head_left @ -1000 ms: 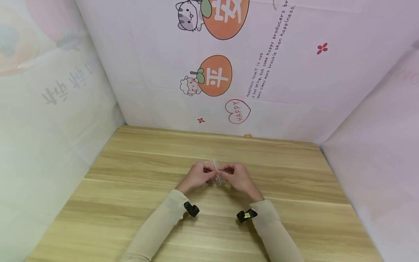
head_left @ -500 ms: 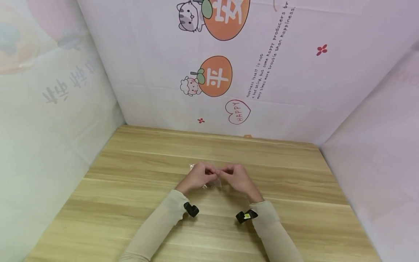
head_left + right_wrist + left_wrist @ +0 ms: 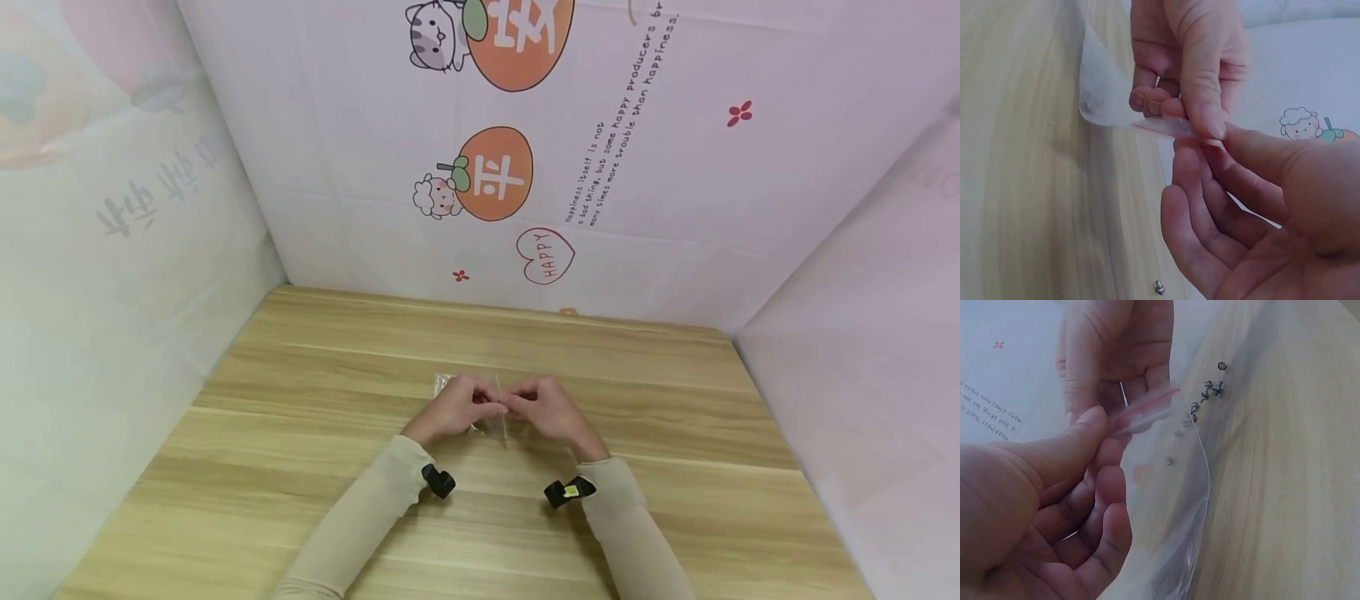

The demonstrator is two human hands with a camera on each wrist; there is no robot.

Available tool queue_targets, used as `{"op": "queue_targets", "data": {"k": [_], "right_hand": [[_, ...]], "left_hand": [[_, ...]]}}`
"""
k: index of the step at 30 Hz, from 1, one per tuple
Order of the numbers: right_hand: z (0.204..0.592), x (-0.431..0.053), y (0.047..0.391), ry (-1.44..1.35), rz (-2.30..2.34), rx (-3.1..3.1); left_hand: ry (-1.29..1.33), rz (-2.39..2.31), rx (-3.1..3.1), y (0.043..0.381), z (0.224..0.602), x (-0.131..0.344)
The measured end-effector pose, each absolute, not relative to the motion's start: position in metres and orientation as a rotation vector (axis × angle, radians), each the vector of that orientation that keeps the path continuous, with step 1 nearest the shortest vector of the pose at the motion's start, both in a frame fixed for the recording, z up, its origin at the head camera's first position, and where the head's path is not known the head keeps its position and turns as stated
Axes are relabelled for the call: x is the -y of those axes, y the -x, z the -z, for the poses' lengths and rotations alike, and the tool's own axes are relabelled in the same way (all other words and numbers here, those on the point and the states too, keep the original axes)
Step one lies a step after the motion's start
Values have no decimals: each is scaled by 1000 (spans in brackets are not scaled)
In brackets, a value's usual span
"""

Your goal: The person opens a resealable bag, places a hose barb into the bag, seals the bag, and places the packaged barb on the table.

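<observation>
A clear zip-lock bag (image 3: 442, 382) with a red seal line (image 3: 1147, 411) is between my two hands. My left hand (image 3: 459, 406) pinches its mouth with thumb and forefinger. My right hand (image 3: 551, 408) pinches the same edge close by, so the fingertips of both hands nearly meet. The bag's body (image 3: 1102, 94) hangs loose on the left hand's side. In the left wrist view several small metal screws (image 3: 1207, 390) lie on the table past the bag, some seen through its film. One screw (image 3: 1159, 287) also shows in the right wrist view. The hands hide them in the head view.
Under both hands is a wood-grain table (image 3: 337, 508). White printed cloth (image 3: 360, 217) rises at the back, with more cloth walls at left and right. A small black camera is strapped to each wrist.
The bag's plastic stood up as folded strips between the hands; now its body spreads out by the left hand, with a thin edge between the fingertips. The hands have barely moved.
</observation>
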State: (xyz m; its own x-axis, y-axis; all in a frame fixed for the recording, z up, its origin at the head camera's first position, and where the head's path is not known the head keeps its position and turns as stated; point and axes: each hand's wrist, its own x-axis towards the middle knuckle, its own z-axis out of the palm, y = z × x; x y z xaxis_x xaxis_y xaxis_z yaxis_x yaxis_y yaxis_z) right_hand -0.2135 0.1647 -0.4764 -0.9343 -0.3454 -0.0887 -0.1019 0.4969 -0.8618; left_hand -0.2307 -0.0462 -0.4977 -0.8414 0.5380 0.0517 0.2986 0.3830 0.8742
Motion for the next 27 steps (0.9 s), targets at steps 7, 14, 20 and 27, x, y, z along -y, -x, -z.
{"op": "queue_targets", "data": {"k": [7,14,20,27], "right_hand": [[475,-165,214,341,1427,-2465],[476,-162,214,329,1384,-2528],[477,-158,212,382,1312,-2576],[482,-155,210,410,1268,-2617]], "left_hand": [[-746,-1402,-2368,232,498,49],[-720,-1363,-2389,232,497,50],[-741,-1279,-2451,230,498,48],[-833,-1200,-2626,229,500,43]]}}
